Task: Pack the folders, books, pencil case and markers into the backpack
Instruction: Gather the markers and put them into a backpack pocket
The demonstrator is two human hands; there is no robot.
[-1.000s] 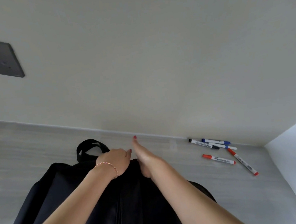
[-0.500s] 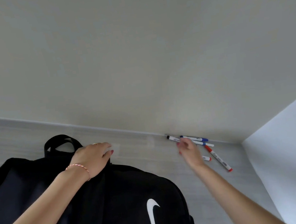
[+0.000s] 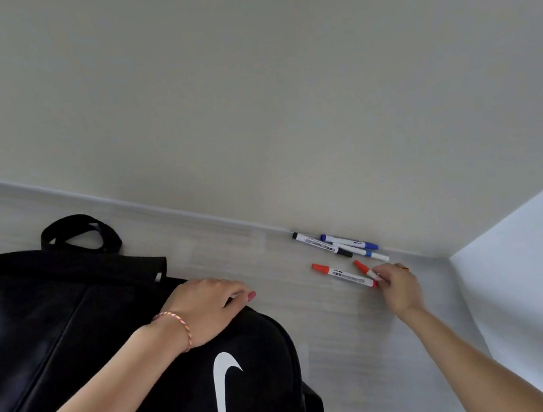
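A black backpack (image 3: pixel 111 365) with a white swoosh lies on the pale desk, its carry loop (image 3: pixel 76 231) toward the wall. My left hand (image 3: pixel 207 307) grips the backpack's top edge. Several markers lie by the wall at the right: a black-capped one (image 3: pixel 320 244), two blue ones (image 3: pixel 349 240) and a red-capped one (image 3: pixel 343 275). My right hand (image 3: pixel 396 286) pinches a second red marker (image 3: pixel 364 269) at its white barrel. Folders, books and pencil case are out of view.
The grey wood-grain desk (image 3: pixel 252 253) meets a beige wall behind and a white side wall (image 3: pixel 531 275) at the right, forming a corner just past the markers.
My right hand left the backpack, reached right to the markers, then shifted to the red ones and pinched one. The view swung left to right; my left hand stays on the backpack.
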